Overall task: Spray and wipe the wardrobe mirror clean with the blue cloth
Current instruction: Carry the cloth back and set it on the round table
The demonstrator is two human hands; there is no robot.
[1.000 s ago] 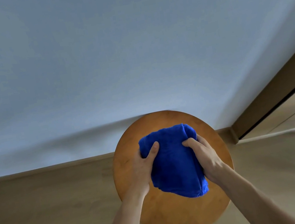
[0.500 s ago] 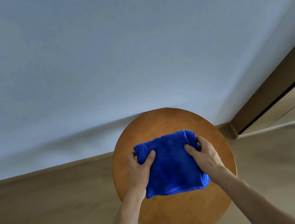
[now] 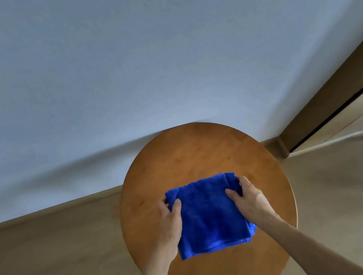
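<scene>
**Cloth folded flat and lowered to the counter**

While both hands keep their hold, the blue cloth (image 3: 210,214) has gone from a bunched, lifted bundle a second ago to a tidy folded rectangle lying near the middle of the round wooden counter (image 3: 192,152). Half a second ago it was already squared up; since then it has come a little toward the person and sits flatter, its hemmed near edge showing stacked layers at the right corner.

The left hand (image 3: 170,224) pinches the cloth's left side near the far corner, thumb on top and the other fingers (image 3: 163,204) curled under the edge. The right hand (image 3: 251,200) mirrors it on the right side, thumb pressed onto the top layer and fingers wrapped round the fold. Both grips are closed on the fabric, neither released.

Judging by this, the folding is finished or nearly so, which reads either as preparing a neat pad for wiping or as putting the cloth away afterwards; the view does not settle which. No spray bottle shows on the counter, and no mirror surface can be made out. At the right a brown frame (image 3: 337,90) with a dark gap meets the pale wall (image 3: 137,60); it may belong to the wardrobe, though I cannot tell. The floor (image 3: 53,269) around the counter is plain.
</scene>
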